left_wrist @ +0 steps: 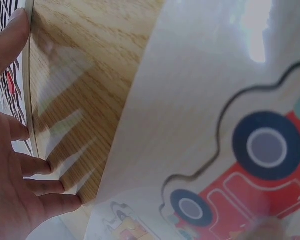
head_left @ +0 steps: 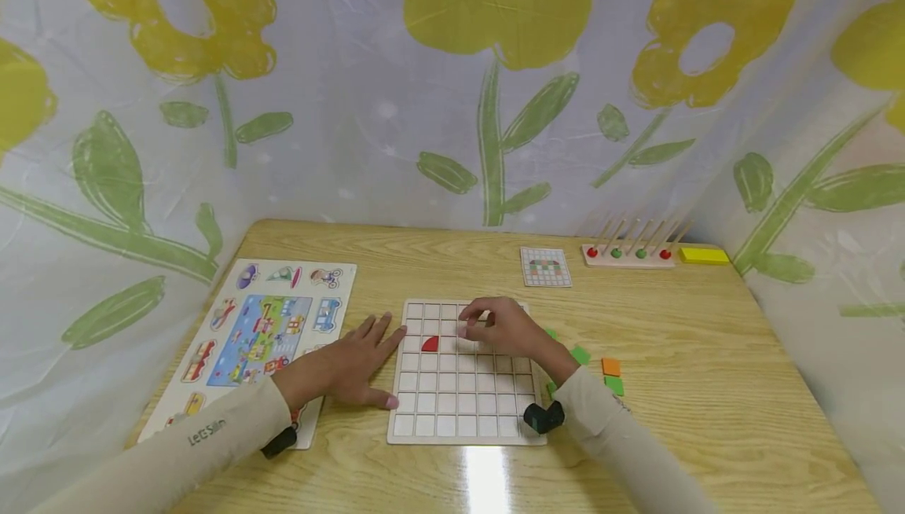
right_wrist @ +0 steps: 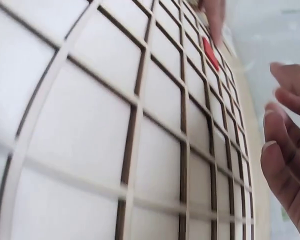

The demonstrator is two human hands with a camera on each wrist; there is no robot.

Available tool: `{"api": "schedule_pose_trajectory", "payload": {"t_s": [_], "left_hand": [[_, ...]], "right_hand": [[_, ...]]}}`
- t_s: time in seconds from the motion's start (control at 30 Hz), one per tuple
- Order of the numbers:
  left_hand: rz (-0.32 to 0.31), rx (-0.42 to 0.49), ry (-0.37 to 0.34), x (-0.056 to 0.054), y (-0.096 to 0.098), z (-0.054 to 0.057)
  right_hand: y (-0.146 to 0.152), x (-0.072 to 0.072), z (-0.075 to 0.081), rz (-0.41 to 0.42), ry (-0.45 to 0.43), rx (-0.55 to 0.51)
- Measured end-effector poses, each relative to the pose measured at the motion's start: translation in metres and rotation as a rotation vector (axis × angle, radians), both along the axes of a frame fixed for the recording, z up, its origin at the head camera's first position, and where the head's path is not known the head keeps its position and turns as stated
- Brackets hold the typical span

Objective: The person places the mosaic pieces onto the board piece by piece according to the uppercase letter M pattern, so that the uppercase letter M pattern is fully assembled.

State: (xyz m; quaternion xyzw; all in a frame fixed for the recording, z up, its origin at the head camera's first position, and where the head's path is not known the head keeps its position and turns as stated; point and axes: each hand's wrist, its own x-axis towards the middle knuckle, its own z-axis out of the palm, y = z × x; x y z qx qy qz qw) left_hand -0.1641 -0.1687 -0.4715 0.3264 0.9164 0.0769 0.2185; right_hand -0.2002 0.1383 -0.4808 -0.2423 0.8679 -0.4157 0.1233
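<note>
A white grid board (head_left: 467,424) with raised wooden lines lies in front of me. One red quarter-circle piece (head_left: 430,344) sits in a cell toward its upper left. My left hand (head_left: 357,365) rests beside the board, fingers spread, with thumb and fingertips touching its left edge. Above the upper right cells hovers my right hand (head_left: 507,331), its fingers loosely bent and the thumb apart from them. Between those fingers (right_wrist: 272,122) no piece shows in the right wrist view. Green tiles (head_left: 613,386) and an orange tile (head_left: 611,366) lie right of the board, some partly hidden by the right arm.
A picture puzzle board (head_left: 229,286) with vehicles lies at the left, under the left forearm. Behind the grid is a small pattern card (head_left: 546,267). At the back right stand a peg rack (head_left: 629,260) with red and green beads and a yellow block (head_left: 703,255).
</note>
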Motion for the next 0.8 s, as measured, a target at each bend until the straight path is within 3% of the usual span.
{"api": "schedule_pose_trajectory", "payload": {"t_s": [0.27,0.8], "left_hand": [[0.006,-0.004,-0.014,0.000,0.001,0.002],[0.007,0.000,-0.011,-0.001,0.000,-0.001]], "right_hand": [[0.038,0.004,-0.001,-0.032,-0.005,-0.041],[0.098,0.011,-0.001,-0.071,0.057,0.007]]}}
